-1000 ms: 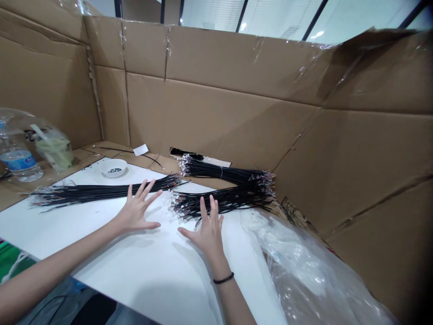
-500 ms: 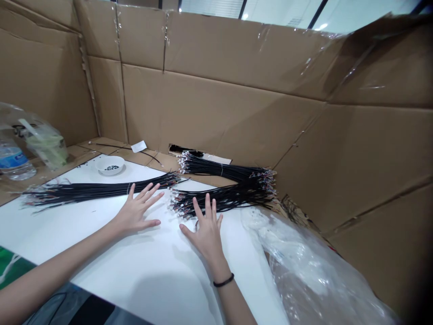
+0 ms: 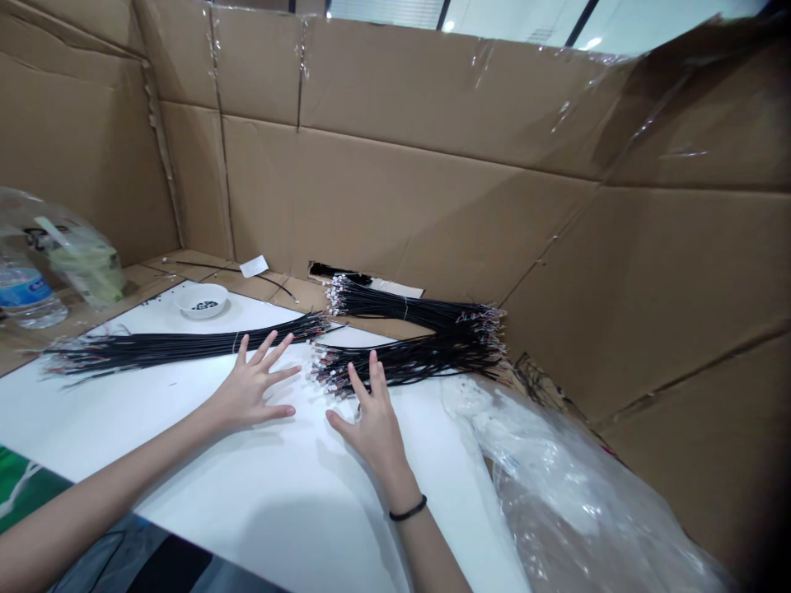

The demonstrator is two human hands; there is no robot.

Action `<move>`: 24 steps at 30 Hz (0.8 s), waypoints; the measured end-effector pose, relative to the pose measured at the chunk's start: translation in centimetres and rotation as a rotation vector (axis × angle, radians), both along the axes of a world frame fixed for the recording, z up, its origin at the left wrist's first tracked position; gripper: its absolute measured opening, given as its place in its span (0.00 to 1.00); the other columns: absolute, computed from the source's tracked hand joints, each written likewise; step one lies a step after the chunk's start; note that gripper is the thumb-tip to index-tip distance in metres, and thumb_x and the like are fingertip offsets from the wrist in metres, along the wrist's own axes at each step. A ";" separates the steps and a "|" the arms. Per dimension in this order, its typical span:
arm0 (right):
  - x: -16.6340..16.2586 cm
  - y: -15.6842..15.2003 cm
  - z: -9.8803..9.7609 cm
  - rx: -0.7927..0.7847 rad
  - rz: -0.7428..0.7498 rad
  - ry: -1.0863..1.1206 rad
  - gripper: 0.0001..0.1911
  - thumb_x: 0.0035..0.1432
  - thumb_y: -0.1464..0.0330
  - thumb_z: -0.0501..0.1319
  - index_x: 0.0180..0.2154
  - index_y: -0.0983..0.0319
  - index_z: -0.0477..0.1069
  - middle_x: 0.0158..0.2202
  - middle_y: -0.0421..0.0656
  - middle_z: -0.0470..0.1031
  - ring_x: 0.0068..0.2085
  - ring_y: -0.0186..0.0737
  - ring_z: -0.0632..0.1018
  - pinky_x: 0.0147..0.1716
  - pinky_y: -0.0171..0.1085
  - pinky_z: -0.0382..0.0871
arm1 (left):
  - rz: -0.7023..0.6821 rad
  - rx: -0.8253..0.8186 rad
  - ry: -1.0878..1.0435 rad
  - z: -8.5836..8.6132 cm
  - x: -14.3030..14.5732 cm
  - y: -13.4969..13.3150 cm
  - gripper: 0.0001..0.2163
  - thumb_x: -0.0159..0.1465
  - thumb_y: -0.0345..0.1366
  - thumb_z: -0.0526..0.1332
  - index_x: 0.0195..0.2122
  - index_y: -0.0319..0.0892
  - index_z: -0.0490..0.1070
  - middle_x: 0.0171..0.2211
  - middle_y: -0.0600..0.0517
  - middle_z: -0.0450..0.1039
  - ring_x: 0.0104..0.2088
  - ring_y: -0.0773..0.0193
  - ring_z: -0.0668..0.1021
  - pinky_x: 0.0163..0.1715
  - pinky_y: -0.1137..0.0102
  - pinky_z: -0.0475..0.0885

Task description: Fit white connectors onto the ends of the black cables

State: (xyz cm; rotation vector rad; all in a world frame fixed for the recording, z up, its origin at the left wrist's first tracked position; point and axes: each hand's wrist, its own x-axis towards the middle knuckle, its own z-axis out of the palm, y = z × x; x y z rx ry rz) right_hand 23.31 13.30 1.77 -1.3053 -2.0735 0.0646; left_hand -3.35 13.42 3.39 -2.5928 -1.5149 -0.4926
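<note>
My left hand (image 3: 250, 391) is spread with nothing in it, just in front of the left bundle of black cables (image 3: 179, 347). Bare wire ends fan out at that bundle's left end. My right hand (image 3: 374, 424), a dark band on its wrist, also has its fingers apart and holds nothing. Its fingertips overlap the near edge of a loose pile of black cables (image 3: 420, 360) with white connectors; whether they touch is unclear. Behind that pile lies a tied cable bundle (image 3: 395, 305). Both hands are over the white tabletop (image 3: 247, 502).
A white bowl (image 3: 202, 301) with small dark pieces stands at the back left. Beyond it are a white label (image 3: 254, 266), a drink cup (image 3: 92, 268) and a water bottle (image 3: 28, 292). Clear plastic sheeting (image 3: 568, 469) covers the right side. Cardboard walls (image 3: 432, 189) surround the table.
My right hand has turned slightly and its fingers have drawn a little closer together. My left hand stays nearly where it was. The cables have not moved.
</note>
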 end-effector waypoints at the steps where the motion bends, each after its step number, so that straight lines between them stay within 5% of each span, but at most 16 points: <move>1: 0.0 0.0 0.1 0.008 0.004 0.002 0.41 0.53 0.62 0.66 0.66 0.59 0.55 0.72 0.48 0.38 0.70 0.56 0.47 0.61 0.51 0.62 | 0.005 -0.006 -0.004 0.0 0.0 0.0 0.33 0.61 0.62 0.55 0.65 0.58 0.57 0.71 0.47 0.34 0.69 0.36 0.47 0.61 0.33 0.35; 4: 0.1 0.0 0.1 0.028 -0.005 0.014 0.50 0.55 0.58 0.63 0.70 0.63 0.39 0.71 0.52 0.46 0.70 0.54 0.52 0.61 0.50 0.63 | 0.021 -0.038 -0.019 -0.3 -0.3 0.3 0.39 0.62 0.61 0.53 0.70 0.52 0.41 0.71 0.42 0.37 0.67 0.41 0.57 0.63 0.39 0.47; 6: 0.2 0.0 0.1 0.036 -0.014 0.022 0.52 0.56 0.57 0.63 0.70 0.64 0.34 0.70 0.54 0.48 0.69 0.55 0.55 0.60 0.51 0.64 | 0.033 -0.054 -0.026 -0.3 -0.5 0.4 0.40 0.63 0.60 0.53 0.70 0.50 0.39 0.71 0.40 0.36 0.67 0.43 0.59 0.62 0.43 0.53; 11: 0.1 0.0 0.3 0.084 -0.021 0.000 0.39 0.52 0.62 0.65 0.65 0.55 0.58 0.73 0.44 0.32 0.70 0.60 0.44 0.57 0.52 0.67 | 0.086 -0.055 -0.018 0.0 -0.5 0.3 0.34 0.57 0.64 0.58 0.63 0.59 0.62 0.72 0.47 0.27 0.69 0.35 0.41 0.61 0.35 0.43; 14: 0.1 0.1 0.3 0.085 -0.009 -0.050 0.41 0.54 0.60 0.64 0.66 0.59 0.54 0.72 0.49 0.34 0.70 0.62 0.41 0.61 0.60 0.56 | 0.174 -0.066 -0.027 0.1 -0.7 0.5 0.38 0.56 0.64 0.59 0.65 0.57 0.57 0.71 0.43 0.26 0.69 0.33 0.39 0.59 0.33 0.45; 17: 0.2 0.3 0.1 0.016 -0.020 -0.070 0.48 0.57 0.58 0.61 0.70 0.62 0.38 0.71 0.54 0.44 0.70 0.60 0.48 0.61 0.64 0.52 | 0.321 -0.079 -0.036 0.1 -2.1 1.2 0.43 0.58 0.62 0.58 0.70 0.50 0.44 0.70 0.33 0.38 0.68 0.32 0.48 0.56 0.29 0.45; 19: 0.3 0.4 -0.1 -0.002 -0.014 -0.072 0.46 0.58 0.61 0.60 0.70 0.60 0.37 0.70 0.53 0.49 0.69 0.58 0.51 0.61 0.64 0.52 | 0.427 -0.086 -0.036 0.2 -4.0 1.7 0.43 0.61 0.59 0.58 0.70 0.45 0.41 0.67 0.31 0.50 0.67 0.33 0.54 0.56 0.28 0.45; 24: 0.4 0.5 -0.5 -0.011 -0.023 -0.068 0.41 0.58 0.68 0.56 0.69 0.58 0.43 0.69 0.50 0.52 0.69 0.57 0.53 0.62 0.63 0.52 | 0.612 -0.101 -0.018 0.4 -9.2 2.3 0.19 0.67 0.42 0.60 0.56 0.40 0.67 0.56 0.43 0.69 0.55 0.50 0.72 0.56 0.47 0.66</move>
